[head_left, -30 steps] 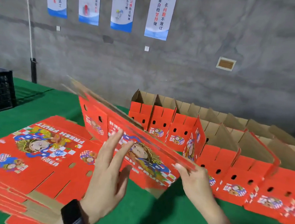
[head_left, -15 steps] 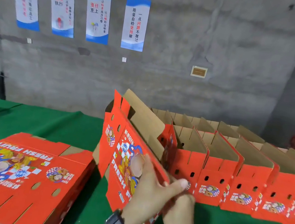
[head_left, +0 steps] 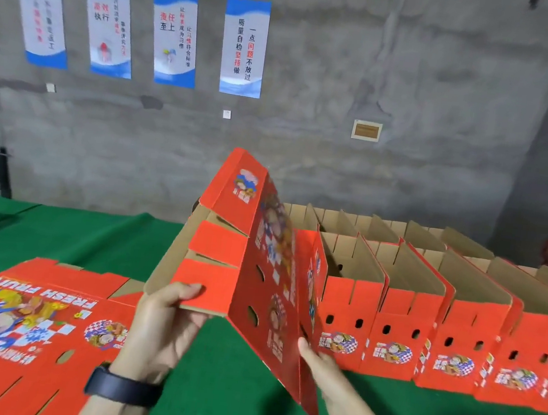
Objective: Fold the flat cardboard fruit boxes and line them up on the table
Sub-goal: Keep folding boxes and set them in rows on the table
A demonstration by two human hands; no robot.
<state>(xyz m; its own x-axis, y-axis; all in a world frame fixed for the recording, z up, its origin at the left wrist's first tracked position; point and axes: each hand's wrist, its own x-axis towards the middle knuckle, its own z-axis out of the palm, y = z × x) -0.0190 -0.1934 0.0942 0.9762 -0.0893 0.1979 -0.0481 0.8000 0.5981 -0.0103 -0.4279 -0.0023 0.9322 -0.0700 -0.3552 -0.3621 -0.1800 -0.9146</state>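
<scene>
Head view: I have the half-folded box (head_left: 257,274) up off the green table (head_left: 89,240), near the middle of my picture, with its top corner reaching toward 12 o'clock. It is partly opened. The long printed panel faces right and slopes down toward 5 o'clock, and the brown inside shows on the side toward 9 o'clock, where three red flaps stand one above another.

My left hand (head_left: 164,328) sits at 7 o'clock of the box and grips the lowest red flap. The thumb lies flat on the flap's red face and the fingers curl under its bottom edge. A dark watch (head_left: 122,387) is on that wrist.

My right hand (head_left: 328,372) is at 5 o'clock of the box, holding the low end of the printed panel. One fingertip shows against the red face, and the panel's bottom flap crosses in front of the rest of the hand. So the box hangs between the two grips, with most of it above both hands.

At 8 o'clock lies a stack of flat boxes (head_left: 27,325), "FRESH FRUIT" print up. From the box toward 3 o'clock runs a row of folded boxes (head_left: 457,333), open tops up, side against side. Four posters (head_left: 244,46) hang on the wall at 11 o'clock.
</scene>
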